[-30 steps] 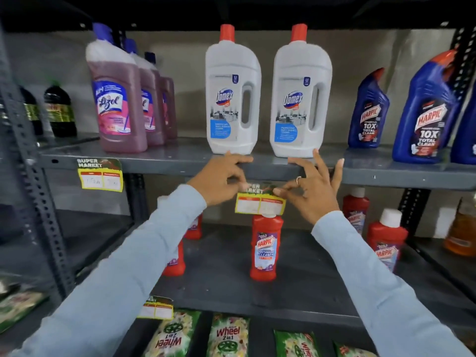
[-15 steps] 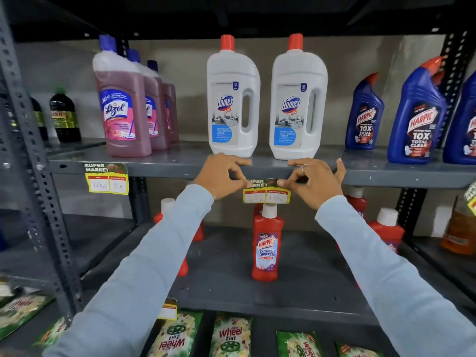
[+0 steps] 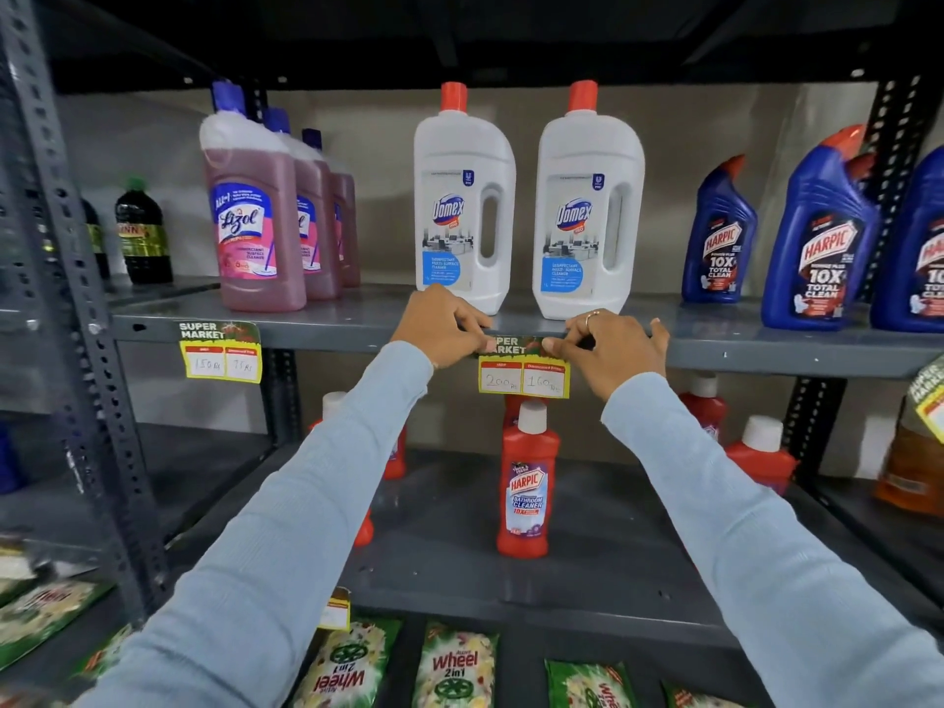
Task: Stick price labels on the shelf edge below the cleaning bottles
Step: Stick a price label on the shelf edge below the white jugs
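Note:
A yellow and green price label (image 3: 523, 380) lies against the grey shelf edge (image 3: 327, 333), below two white Domex bottles (image 3: 462, 206). My left hand (image 3: 442, 327) pinches its top left corner and my right hand (image 3: 610, 344) pinches its top right corner, thumbs pressed on the green header. The handwritten prices on its lower half show. Another label (image 3: 220, 351) is stuck on the same edge below the pink Lizol bottles (image 3: 250, 222).
Blue Harpic bottles (image 3: 817, 237) stand on the right of the shelf, dark bottles (image 3: 140, 235) at far left. Red Harpic bottles (image 3: 528, 482) stand on the shelf below, green Wheel packets (image 3: 454, 666) lower still. A perforated upright post (image 3: 76, 298) rises at left. Another label (image 3: 927, 396) shows at the right edge.
Both hands carried the label upward from below the shelf edge and now press its top against the edge. The camera moved closer and tilted slightly.

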